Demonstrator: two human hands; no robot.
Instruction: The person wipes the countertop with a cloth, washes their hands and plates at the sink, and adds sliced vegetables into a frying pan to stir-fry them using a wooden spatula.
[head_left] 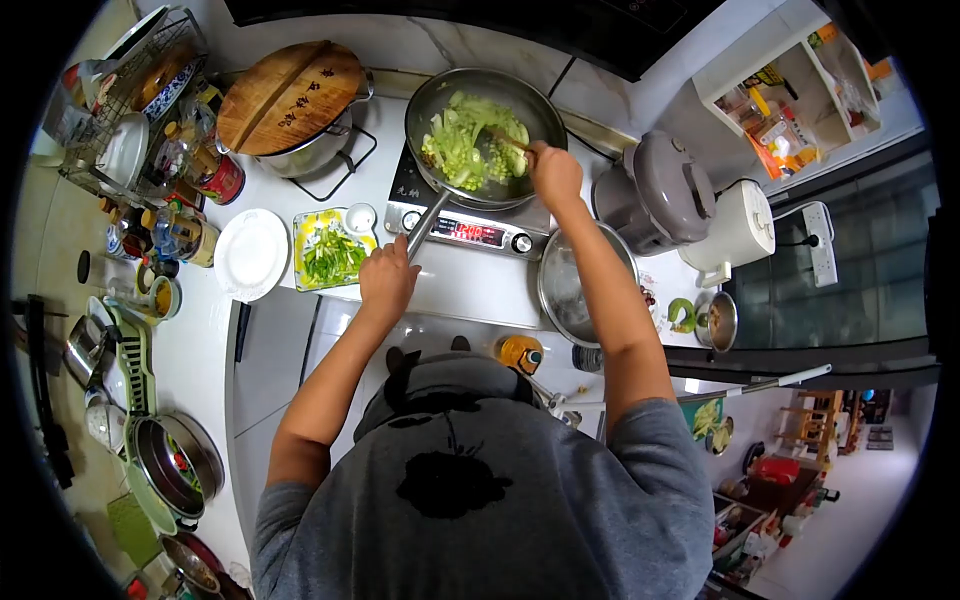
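Observation:
My left hand (388, 278) is closed around the long handle of a frying pan (540, 108), which sits on an induction cooker (405, 190). Inside the pan lie pale green sliced vegetables (470, 130) mixed with small green pieces that look like peas or beans. My right hand (555, 177), over the pan's right rim, grips a wooden spatula (508, 139); its far end is buried among the vegetables. Left of the pan handle, a yellow-rimmed dish (300, 262) holds chopped green onions (332, 258) and a small white bowl (360, 217).
A pot with a wooden lid (290, 97) stands back left, near a white plate (251, 254) and several bottles. To the right are a clear lid or bowl (575, 290), a grey electric cooker (655, 195), a white kettle (730, 232) and a small metal bowl (718, 322).

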